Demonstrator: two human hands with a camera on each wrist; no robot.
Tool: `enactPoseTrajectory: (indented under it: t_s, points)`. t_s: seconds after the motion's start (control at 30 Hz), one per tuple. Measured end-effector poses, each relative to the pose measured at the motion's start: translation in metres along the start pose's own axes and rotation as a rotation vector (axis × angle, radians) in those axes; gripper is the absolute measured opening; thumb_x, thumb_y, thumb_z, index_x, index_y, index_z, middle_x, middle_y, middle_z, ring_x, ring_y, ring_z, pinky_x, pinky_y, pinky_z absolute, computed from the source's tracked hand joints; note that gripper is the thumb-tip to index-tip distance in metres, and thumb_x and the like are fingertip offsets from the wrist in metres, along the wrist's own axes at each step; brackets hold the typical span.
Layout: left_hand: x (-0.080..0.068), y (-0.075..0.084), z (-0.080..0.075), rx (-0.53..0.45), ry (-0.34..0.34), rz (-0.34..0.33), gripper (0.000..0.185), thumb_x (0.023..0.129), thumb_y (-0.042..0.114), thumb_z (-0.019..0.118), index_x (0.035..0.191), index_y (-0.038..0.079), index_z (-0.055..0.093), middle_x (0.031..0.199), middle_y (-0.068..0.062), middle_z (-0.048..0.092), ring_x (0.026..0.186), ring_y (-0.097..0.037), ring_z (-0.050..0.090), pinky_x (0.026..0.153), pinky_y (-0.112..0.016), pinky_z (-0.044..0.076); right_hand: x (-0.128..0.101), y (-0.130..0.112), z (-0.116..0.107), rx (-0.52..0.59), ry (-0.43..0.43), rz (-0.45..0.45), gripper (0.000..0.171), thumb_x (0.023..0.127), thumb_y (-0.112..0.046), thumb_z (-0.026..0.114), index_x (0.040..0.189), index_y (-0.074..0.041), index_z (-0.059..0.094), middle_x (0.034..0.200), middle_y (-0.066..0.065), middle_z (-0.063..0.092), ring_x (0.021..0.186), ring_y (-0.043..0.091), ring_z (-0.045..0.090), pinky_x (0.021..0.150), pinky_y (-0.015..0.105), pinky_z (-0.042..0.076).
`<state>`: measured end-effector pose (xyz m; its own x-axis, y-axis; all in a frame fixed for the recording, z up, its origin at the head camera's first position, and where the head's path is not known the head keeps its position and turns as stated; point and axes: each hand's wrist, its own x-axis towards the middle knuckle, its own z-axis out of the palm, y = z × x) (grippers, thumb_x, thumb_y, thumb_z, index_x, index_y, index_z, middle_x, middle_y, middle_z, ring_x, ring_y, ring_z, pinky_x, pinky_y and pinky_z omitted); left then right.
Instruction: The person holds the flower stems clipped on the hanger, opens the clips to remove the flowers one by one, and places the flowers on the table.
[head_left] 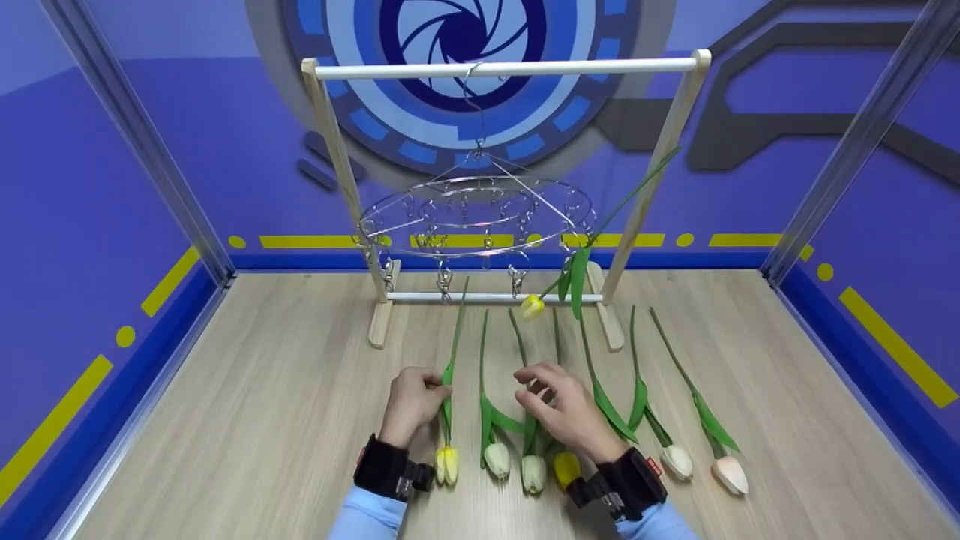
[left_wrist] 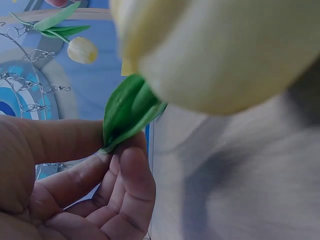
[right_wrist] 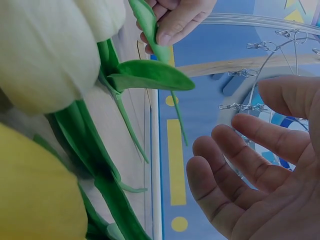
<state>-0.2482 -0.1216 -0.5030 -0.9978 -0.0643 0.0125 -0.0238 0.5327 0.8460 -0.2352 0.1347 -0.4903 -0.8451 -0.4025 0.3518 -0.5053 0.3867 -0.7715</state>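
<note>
My left hand pinches a yellow-and-white artificial tulip at its green leaf, between thumb and forefinger. Its blossom points toward me and the stem runs away over the table; the left wrist view shows the grip on the leaf up close. My right hand hovers over the middle tulips with loosely bent fingers and holds nothing, as the right wrist view confirms. Beneath it lie a white tulip and a yellow tulip, partly hidden. Another white tulip lies between the hands.
A round metal clip hanger hangs from a rack's white bar. One yellow tulip dangles head down from its right side. Farther right on the table lie a white tulip and a pale pink tulip.
</note>
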Motion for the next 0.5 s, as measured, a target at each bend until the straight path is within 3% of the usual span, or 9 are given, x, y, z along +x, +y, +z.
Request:
enactPoseTrajectory:
  t_s: [0.13, 0.27, 0.5]
  points:
    - [0.0001, -0.0011, 0.0008, -0.003, -0.02, -0.021, 0.017, 0.09, 0.001, 0.073, 0.105, -0.006, 0.076, 0.098, -0.017, 0.073, 0.09, -0.027, 0.068, 0.078, -0.042, 0.057, 0.0, -0.0007, 0.0001, -0.002, -0.014, 0.022, 0.022, 0.103, -0.016, 0.064, 0.121, -0.006, 0.07, 0.116, 0.008, 0.067, 0.097, 0.021, 0.065, 0.081, 0.034, 0.055]
    - [0.0012, -0.0033, 0.0022, 0.004, -0.028, -0.028, 0.014, 0.089, 0.0, 0.073, 0.101, -0.005, 0.076, 0.096, -0.015, 0.073, 0.087, -0.026, 0.067, 0.076, -0.04, 0.056, -0.0001, 0.0, 0.0018, -0.006, -0.02, 0.024, 0.022, 0.103, -0.017, 0.065, 0.121, -0.006, 0.071, 0.115, 0.007, 0.068, 0.095, 0.021, 0.065, 0.081, 0.033, 0.055]
    - [0.0005, -0.0062, 0.0052, 0.01, -0.023, 0.012, 0.022, 0.086, -0.004, 0.071, 0.106, -0.008, 0.075, 0.106, -0.023, 0.073, 0.099, -0.035, 0.069, 0.085, -0.047, 0.058, -0.0004, 0.0006, 0.0047, -0.02, -0.04, 0.04, 0.024, 0.103, -0.021, 0.065, 0.122, -0.007, 0.07, 0.115, 0.007, 0.067, 0.096, 0.019, 0.065, 0.08, 0.029, 0.054]
